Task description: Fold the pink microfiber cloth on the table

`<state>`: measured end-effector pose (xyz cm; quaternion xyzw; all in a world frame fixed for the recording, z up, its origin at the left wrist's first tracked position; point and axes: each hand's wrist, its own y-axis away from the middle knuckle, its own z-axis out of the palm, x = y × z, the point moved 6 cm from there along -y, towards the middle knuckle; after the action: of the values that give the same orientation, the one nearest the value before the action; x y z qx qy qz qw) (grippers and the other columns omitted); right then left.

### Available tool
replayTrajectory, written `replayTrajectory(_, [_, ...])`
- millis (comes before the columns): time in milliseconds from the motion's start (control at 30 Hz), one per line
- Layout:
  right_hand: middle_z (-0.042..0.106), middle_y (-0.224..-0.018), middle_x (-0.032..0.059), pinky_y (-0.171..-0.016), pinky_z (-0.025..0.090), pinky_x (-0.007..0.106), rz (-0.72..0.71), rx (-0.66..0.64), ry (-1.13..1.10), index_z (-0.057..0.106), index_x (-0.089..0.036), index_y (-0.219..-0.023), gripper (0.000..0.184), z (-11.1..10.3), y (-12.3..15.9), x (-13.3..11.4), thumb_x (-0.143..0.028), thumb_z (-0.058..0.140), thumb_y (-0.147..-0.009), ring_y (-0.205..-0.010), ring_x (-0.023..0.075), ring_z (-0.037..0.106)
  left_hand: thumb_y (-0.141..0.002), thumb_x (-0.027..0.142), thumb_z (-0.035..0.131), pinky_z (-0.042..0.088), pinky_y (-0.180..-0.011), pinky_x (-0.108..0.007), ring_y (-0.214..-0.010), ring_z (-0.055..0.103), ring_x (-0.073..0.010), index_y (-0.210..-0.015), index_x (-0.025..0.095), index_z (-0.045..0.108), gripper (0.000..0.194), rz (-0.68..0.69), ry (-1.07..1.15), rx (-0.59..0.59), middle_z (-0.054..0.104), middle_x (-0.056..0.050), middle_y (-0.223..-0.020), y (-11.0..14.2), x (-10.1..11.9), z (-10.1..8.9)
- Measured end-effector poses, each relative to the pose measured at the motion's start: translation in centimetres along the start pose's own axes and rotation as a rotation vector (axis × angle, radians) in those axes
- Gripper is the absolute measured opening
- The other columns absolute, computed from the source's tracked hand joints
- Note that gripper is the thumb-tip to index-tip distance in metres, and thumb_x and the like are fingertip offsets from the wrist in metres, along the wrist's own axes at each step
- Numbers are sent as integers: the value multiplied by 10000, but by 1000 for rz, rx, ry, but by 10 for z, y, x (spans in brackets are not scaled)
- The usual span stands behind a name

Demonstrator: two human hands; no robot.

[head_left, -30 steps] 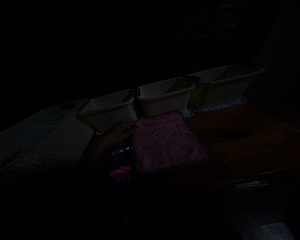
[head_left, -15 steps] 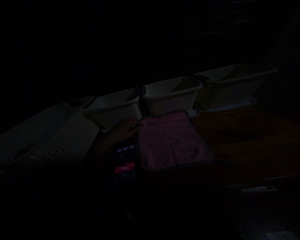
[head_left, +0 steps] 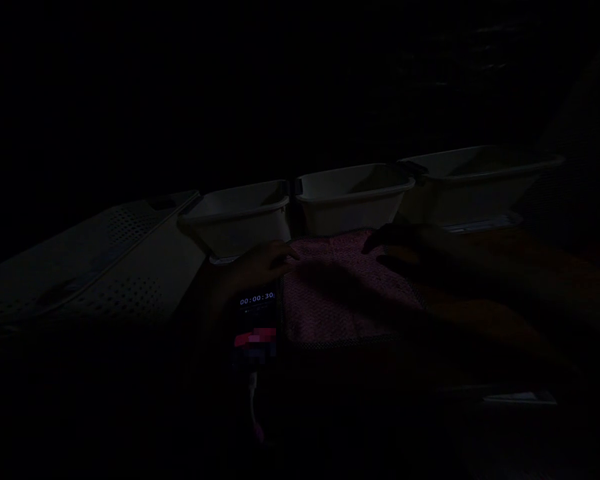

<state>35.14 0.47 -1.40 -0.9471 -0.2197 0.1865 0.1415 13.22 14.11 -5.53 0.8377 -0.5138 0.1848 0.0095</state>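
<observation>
The pink cloth (head_left: pixel 340 287) lies flat on the brown table (head_left: pixel 505 267), just in front of the middle of three pale bins. Its dark stitched border shows along the near edge; the far right corner is covered by my right hand (head_left: pixel 405 250), and my forearm crosses the right side of the cloth, so that edge is lost in shadow. My right hand rests flat on the cloth, fingers stretched toward the left, not clenched; whether any fold is pinched under it I cannot tell in this dark. My left hand (head_left: pixel 260 263) lies at the far left corner of the cloth, fingertips touching its edge, loosely spread and holding nothing that I can make out.

Just near of my left hand, a phone (head_left: pixel 256 320) lies beside the cloth's left edge, its screen lit with a timer; the lower part of the screen is blurred, and a cable trails from its near end. Beyond the cloth stand the left bin (head_left: pixel 240 217), the middle bin (head_left: pixel 353 200) and the right bin (head_left: pixel 475 180) in a row, their insides too dim to read. To the far left lies a pale perforated basket (head_left: pixel 95 260), tipped on its side and cut off by darkness. Everything else is black.
</observation>
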Motion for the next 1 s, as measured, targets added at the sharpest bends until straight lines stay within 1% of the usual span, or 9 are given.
replayTrajectory(100, [622,-1134,67,-846,488,331,-11,-83,35,597,-200,-1129,289,26,-19,22,-247,469,-874,-984,187,602,-872,271,519,446,-873,-304,-979,583,-173,-1080,208,618,240,10,7,-7,626,-60,-1090,0,2,1])
replayTrajectory(200, [605,-1184,85,-863,487,361,-12,-82,11,586,-201,-1161,324,50,-32,44,-265,469,-867,-1018,210,597,-879,208,491,435,-909,-304,-1009,580,-166,-1066,201,621,228,12,7,8,628,-58,-1109,-1,3,2])
replayTrajectory(300, [584,-1216,113,-857,495,392,-10,-81,-9,552,-187,-1229,385,67,-34,53,-331,426,-894,-1041,234,586,-886,128,433,419,-951,-301,-1047,573,-148,-1072,197,612,268,0,17,37,628,-45,-1141,-1,3,2])
replayTrajectory(367, [567,-1246,97,-864,497,383,-28,-72,-42,521,-213,-1273,412,72,-31,49,-365,405,-908,-1056,223,579,-876,88,423,424,-951,-299,-1037,582,-141,-1077,186,609,291,-10,24,44,634,-46,-1139,-2,4,1])
replayTrajectory(467, [543,-1291,38,-919,479,360,-69,-64,-129,497,-287,-1299,416,74,-27,37,-392,431,-903,-1105,193,553,-849,31,425,434,-939,-283,-1019,597,-132,-1061,155,621,314,11,59,25,646,-63,-1123,-3,6,3])
replayTrajectory(567, [517,-1332,11,-971,451,384,-102,-91,-171,468,-323,-1326,433,79,-25,31,-416,425,-906,-1179,205,508,-827,-6,424,426,-954,-275,-1045,593,-126,-1045,144,636,339,48,98,7,647,-67,-1126,-4,5,6])
replayTrajectory(767, [398,-1432,3,-1079,335,457,-182,-105,-35,339,-332,-1409,567,97,-18,43,-478,462,-876,-1348,252,299,-807,-18,416,437,-946,-285,-1028,603,-126,-1018,143,653,356,50,128,-27,659,-70,-1099,-4,-10,12])
replayTrajectory(867, [357,-1454,2,-1075,346,458,-143,-142,-36,343,-327,-1408,557,103,-14,51,-497,430,-885,-1344,257,306,-811,1,424,433,-951,-293,-1041,597,-131,-1001,151,664,342,39,118,-35,658,-67,-1102,-2,-17,12])
replayTrajectory(1000, [345,-1458,-16,-1074,351,472,-78,-139,-111,373,-353,-1388,542,105,-10,58,-515,436,-874,-1329,267,334,-827,51,460,431,-952,-308,-1039,600,-142,-999,171,673,299,-17,90,-31,662,-61,-1102,-1,-23,6])
